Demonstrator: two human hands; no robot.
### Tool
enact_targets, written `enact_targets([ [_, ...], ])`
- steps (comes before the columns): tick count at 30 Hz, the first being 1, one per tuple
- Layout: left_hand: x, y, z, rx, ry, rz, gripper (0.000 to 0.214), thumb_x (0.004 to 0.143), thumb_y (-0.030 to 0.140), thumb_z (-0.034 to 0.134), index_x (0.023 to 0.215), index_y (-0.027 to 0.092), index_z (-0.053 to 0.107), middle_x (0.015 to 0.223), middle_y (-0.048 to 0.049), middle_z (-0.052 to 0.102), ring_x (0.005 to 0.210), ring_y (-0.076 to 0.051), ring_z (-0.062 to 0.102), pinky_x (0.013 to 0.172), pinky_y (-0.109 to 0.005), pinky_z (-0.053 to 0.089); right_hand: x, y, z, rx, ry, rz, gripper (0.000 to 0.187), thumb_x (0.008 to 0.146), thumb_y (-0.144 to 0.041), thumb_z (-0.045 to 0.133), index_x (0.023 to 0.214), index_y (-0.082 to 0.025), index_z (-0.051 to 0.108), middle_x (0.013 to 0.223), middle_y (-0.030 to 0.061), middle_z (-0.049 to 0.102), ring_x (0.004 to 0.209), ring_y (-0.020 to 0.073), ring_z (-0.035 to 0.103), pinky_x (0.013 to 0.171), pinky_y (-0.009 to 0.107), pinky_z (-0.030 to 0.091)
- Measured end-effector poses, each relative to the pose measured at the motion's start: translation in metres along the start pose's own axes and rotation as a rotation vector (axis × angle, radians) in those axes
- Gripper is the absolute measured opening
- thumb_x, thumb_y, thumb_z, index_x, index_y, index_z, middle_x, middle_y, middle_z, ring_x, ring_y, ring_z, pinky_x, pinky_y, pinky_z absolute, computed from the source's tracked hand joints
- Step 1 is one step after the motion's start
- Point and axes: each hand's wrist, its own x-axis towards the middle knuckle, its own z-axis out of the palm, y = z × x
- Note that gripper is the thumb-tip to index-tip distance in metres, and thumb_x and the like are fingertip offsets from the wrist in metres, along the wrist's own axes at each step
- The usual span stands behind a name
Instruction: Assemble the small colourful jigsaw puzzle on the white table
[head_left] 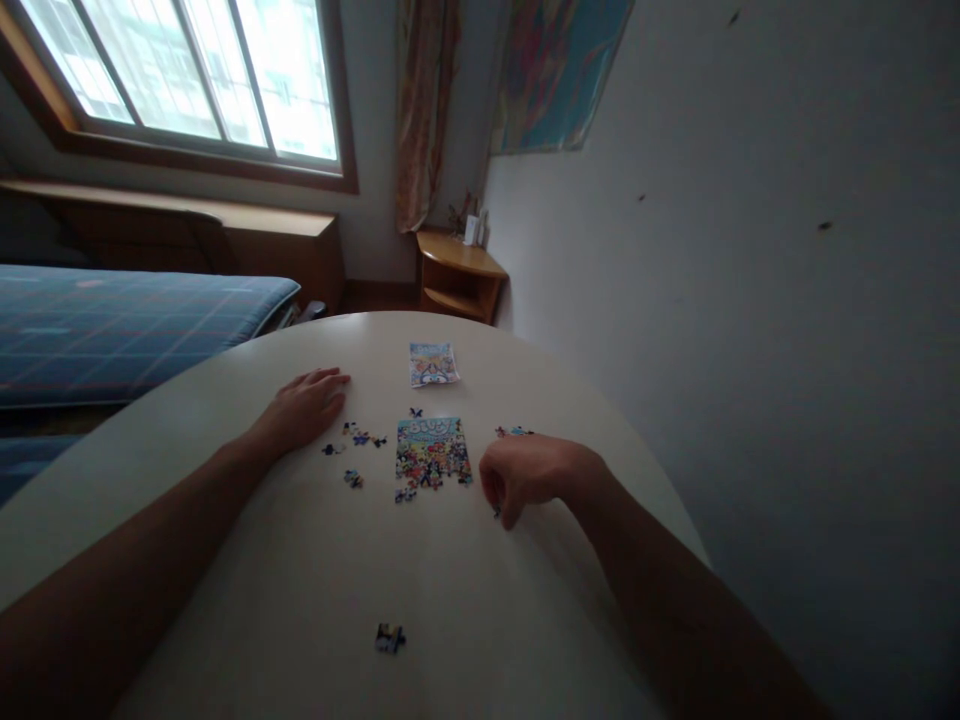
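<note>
1 piece [496, 512] seems pinched by the right hand [527, 468], a grip suiting its smallness, with the puzzle [430, 453] just left of it and the empty left hand [301, 412] on the table [480, 610], apparently for support.

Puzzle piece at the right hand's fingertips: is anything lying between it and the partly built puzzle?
Nothing visible: white tabletop shows between the puzzle piece and the partly built puzzle. The right hand hides what lies beneath it. The loose pieces near the left hand lie on the puzzle's other side.
</note>
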Motion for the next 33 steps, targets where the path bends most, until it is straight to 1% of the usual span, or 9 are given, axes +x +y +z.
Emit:
enact_targets([
  [5,0.0,0.002,-0.002,0.002,-0.004,-0.006,0.051,0.094,0.037,0.031,0.136,0.019,0.054,0.146,-0.0096,0.049,0.134,-0.027,0.047,0.116,-0.04,0.033,0.0,-0.007,0.001,-0.05,0.048,0.003,0.027,0.063,-0.022,0.087,0.088,-0.018,0.077,0.082,0.0,0.072,0.068,0.0133,0.06,0.056,0.023,0.036],
  [11,0.001,-0.002,0.002,0.025,0.003,0.023,0.052,0.093,0.037,0.03,0.136,0.017,0.053,0.146,-0.0107,0.049,0.133,-0.027,0.047,0.116,-0.042,0.033,-0.006,-0.016,0.006,-0.084,0.127,-0.044,0.023,0.064,-0.019,0.084,0.086,-0.017,0.076,0.078,0.0017,0.07,0.068,0.0142,0.059,0.054,0.023,0.032],
  [13,0.001,-0.003,0.004,0.031,0.009,0.026,0.051,0.093,0.037,0.031,0.135,0.018,0.053,0.146,-0.0105,0.049,0.133,-0.027,0.047,0.116,-0.042,0.034,-0.004,-0.019,0.007,-0.048,0.18,-0.138,0.02,0.068,-0.016,0.08,0.088,-0.017,0.075,0.082,0.002,0.071,0.071,0.0141,0.061,0.056,0.022,0.034],
  [16,0.001,-0.004,0.005,0.034,0.021,0.018,0.05,0.094,0.038,0.03,0.135,0.02,0.053,0.146,-0.009,0.05,0.134,-0.026,0.047,0.115,-0.043,0.035,0.004,-0.025,0.007,0.097,0.264,-0.378,0.014,0.082,-0.012,0.068,0.092,-0.018,0.074,0.089,0.0019,0.073,0.077,0.0119,0.063,0.065,0.02,0.041],
  [19,0.001,-0.003,0.006,0.035,0.035,0.01,0.048,0.094,0.037,0.031,0.133,0.022,0.054,0.145,-0.008,0.051,0.134,-0.026,0.047,0.115,-0.043,0.036,0.017,-0.033,0.009,0.223,0.424,-0.515,0.016,0.09,-0.01,0.061,0.1,-0.017,0.072,0.096,0.0031,0.074,0.084,0.0115,0.066,0.076,0.02,0.045],
  [22,0.001,-0.003,0.006,0.033,0.047,0.015,0.047,0.094,0.036,0.033,0.133,0.022,0.055,0.144,-0.0085,0.051,0.133,-0.027,0.047,0.114,-0.044,0.036,0.031,-0.041,0.015,0.312,0.571,-0.503,0.019,0.09,-0.011,0.063,0.108,-0.015,0.068,0.096,0.0051,0.074,0.084,0.012,0.068,0.076,0.021,0.046],
  [25,0.001,-0.003,0.007,0.033,0.053,0.02,0.047,0.094,0.036,0.034,0.133,0.022,0.055,0.144,-0.0082,0.052,0.133,-0.026,0.048,0.114,-0.042,0.036,0.041,-0.044,0.02,0.308,0.64,-0.485,0.013,0.088,-0.014,0.067,0.1,-0.015,0.071,0.088,0.0042,0.074,0.078,0.0115,0.067,0.073,0.021,0.046],
  [28,0.002,-0.003,0.006,0.034,0.041,0.013,0.048,0.093,0.037,0.034,0.134,0.021,0.055,0.145,-0.008,0.051,0.134,-0.026,0.047,0.114,-0.041,0.036,0.048,-0.042,0.023,0.297,0.678,-0.48,0.008,0.087,-0.015,0.07,0.093,-0.017,0.074,0.084,0.0018,0.074,0.075,0.0108,0.067,0.071,0.021,0.045],
  [33,0.002,-0.001,0.005,0.036,0.019,-0.013,0.05,0.094,0.037,0.032,0.136,0.021,0.054,0.146,-0.0071,0.049,0.135,-0.027,0.045,0.115,-0.042,0.035,0.053,-0.04,0.025,0.298,0.676,-0.535,0.015,0.09,-0.014,0.065,0.099,-0.017,0.076,0.091,0.0031,0.076,0.081,0.0117,0.069,0.076,0.021,0.047],
])
